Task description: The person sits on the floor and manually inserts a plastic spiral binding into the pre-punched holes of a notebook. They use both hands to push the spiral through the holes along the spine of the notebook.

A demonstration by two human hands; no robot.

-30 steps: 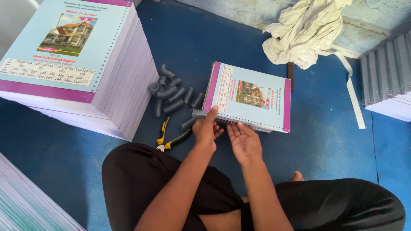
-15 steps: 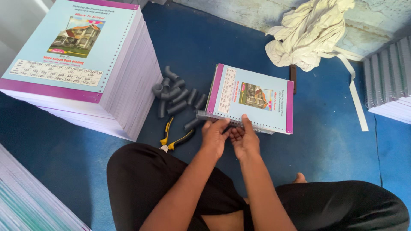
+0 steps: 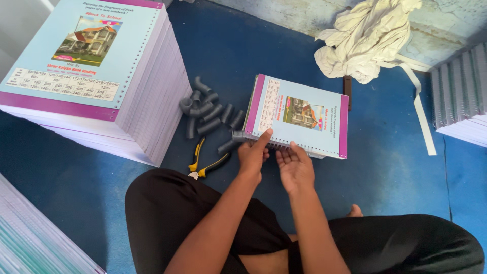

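At the far left a tall stack of unbound pale-blue notebooks with purple-edged covers [image 3: 96,76] stands on the blue floor [image 3: 385,167]. Just right of it lies a loose heap of grey coiled binding spirals [image 3: 208,114], and below them yellow-handled pliers [image 3: 205,163]. Next comes the single pale-blue notebook with purple borders [image 3: 299,114], flat on the floor in front of the seated person, its punched edge turned toward them. The left hand [image 3: 253,155] rests at that near edge, forefinger stretched onto the cover, the other fingers curled about the end of the grey wire spiral [image 3: 241,135] sticking out at the corner. The right hand [image 3: 294,165] lies open, palm up, just beside the same edge, holding nothing. Compared with a moment ago, when both hands were pressed close together at the binding, the right one has come loose and spread; the spiral seems mostly threaded. Further right lie a crumpled cream cloth [image 3: 365,38] and a stack of bound notebooks [image 3: 461,96].
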